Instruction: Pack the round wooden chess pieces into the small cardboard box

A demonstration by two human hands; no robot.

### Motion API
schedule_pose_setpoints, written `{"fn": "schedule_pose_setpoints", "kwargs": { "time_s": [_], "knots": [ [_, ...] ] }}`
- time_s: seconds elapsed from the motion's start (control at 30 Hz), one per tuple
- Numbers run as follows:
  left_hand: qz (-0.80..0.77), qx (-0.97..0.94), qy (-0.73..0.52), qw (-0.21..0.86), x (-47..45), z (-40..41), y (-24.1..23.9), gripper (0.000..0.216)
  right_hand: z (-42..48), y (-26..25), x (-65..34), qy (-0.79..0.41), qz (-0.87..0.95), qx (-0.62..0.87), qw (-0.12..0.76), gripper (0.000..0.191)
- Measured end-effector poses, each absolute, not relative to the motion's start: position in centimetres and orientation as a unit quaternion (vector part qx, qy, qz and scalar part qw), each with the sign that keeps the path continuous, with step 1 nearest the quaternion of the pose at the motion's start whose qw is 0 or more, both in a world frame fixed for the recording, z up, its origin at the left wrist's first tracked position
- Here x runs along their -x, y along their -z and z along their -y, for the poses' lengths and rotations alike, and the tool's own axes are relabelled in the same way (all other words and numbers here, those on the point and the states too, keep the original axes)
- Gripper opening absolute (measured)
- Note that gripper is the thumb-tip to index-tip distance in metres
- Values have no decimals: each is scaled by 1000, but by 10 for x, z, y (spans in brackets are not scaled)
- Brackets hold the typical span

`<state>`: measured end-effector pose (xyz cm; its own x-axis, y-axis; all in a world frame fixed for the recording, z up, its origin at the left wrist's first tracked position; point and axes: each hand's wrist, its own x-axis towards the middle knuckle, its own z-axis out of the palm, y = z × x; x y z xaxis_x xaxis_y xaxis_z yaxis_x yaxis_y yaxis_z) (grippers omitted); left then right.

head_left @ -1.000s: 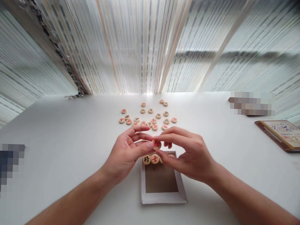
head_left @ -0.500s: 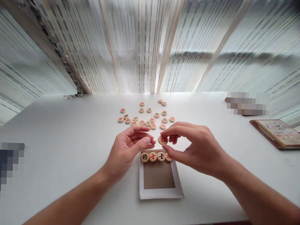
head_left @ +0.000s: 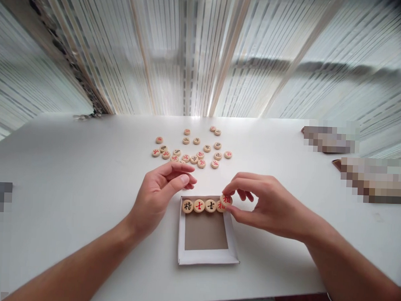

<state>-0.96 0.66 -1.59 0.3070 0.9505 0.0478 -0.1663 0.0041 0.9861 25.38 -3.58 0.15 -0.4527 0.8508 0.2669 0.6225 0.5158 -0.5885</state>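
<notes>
My right hand [head_left: 248, 196] pinches a round wooden Chinese chess piece [head_left: 226, 199] with a red character between thumb and fingers. It is at the far right corner of a shallow white box [head_left: 208, 257], partly over another red-marked piece [head_left: 220, 206]. Along the box's far side lie, from the left, a black-marked piece [head_left: 187, 206], a red one [head_left: 199, 205] and a black one [head_left: 211, 206]. My left hand [head_left: 164, 186] hovers by the box's far left corner, fingers loosely curved and apart, holding nothing.
Several loose chess pieces [head_left: 185, 158] with red or black characters are scattered on the white table [head_left: 97, 173] beyond my hands. At the right lie two blurred-out items [head_left: 377, 181]. String curtains [head_left: 171, 57] hang behind the table.
My right hand has brought the held piece down and nearer, from beyond the box to its far right corner. The left hand stays beside the box, empty. The view has shifted slightly.
</notes>
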Motion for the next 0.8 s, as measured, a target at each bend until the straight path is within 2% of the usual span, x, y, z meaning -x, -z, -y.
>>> {"fn": "schedule_pose_setpoints", "kwargs": {
  "time_s": [0.8],
  "knots": [
    [-364, -526, -461, 615, 9, -7, 17, 13, 36, 3, -248, -239, 824, 472, 202, 10]
  ]
}}
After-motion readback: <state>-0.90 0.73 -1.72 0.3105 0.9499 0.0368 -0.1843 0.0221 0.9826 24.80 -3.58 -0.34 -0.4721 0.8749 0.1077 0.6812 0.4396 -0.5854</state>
